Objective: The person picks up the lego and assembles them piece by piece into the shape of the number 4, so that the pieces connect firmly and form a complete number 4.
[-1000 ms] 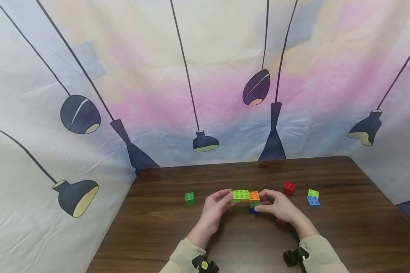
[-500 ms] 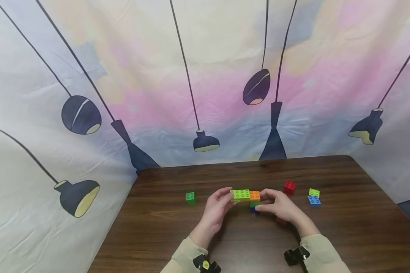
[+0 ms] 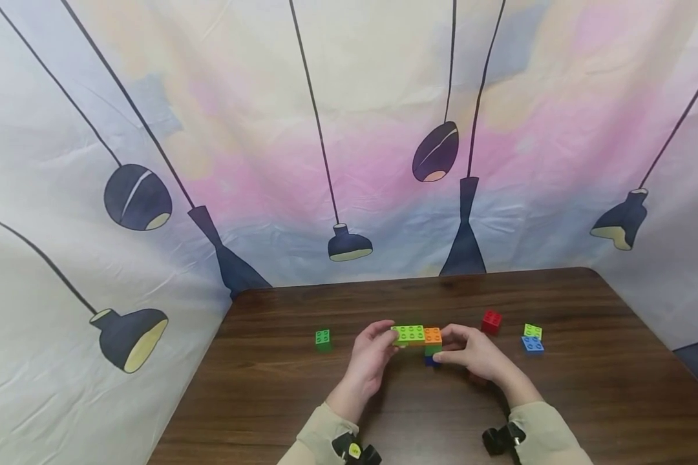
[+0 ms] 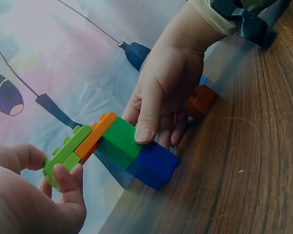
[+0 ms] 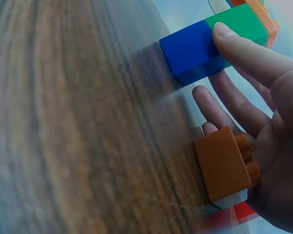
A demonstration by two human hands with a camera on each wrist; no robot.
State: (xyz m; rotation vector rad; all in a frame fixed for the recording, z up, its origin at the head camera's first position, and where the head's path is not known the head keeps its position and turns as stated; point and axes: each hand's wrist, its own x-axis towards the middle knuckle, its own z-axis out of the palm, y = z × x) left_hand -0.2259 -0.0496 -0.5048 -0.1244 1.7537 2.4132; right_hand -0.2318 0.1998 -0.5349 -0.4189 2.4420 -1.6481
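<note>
A joined build of toy building bricks sits between my hands. Its long lime brick lies across the top beside an orange brick. Below the orange one stand a green brick and a blue brick at the bottom, close to the table; whether it touches is unclear. My left hand pinches the lime end, where a smaller lime brick shows underneath. With thumb and fingers, my right hand grips the green and blue column. A brown-orange brick lies beneath the right palm, mostly hidden from the head view.
On the wooden table, a loose green brick stands to the left. Beyond my right hand are a red brick, a small lime brick and a light blue brick. A printed cloth hangs behind the table.
My left wrist has shifted slightly to the right. Both hands keep their hold on the build, and the loose bricks stay in place.
</note>
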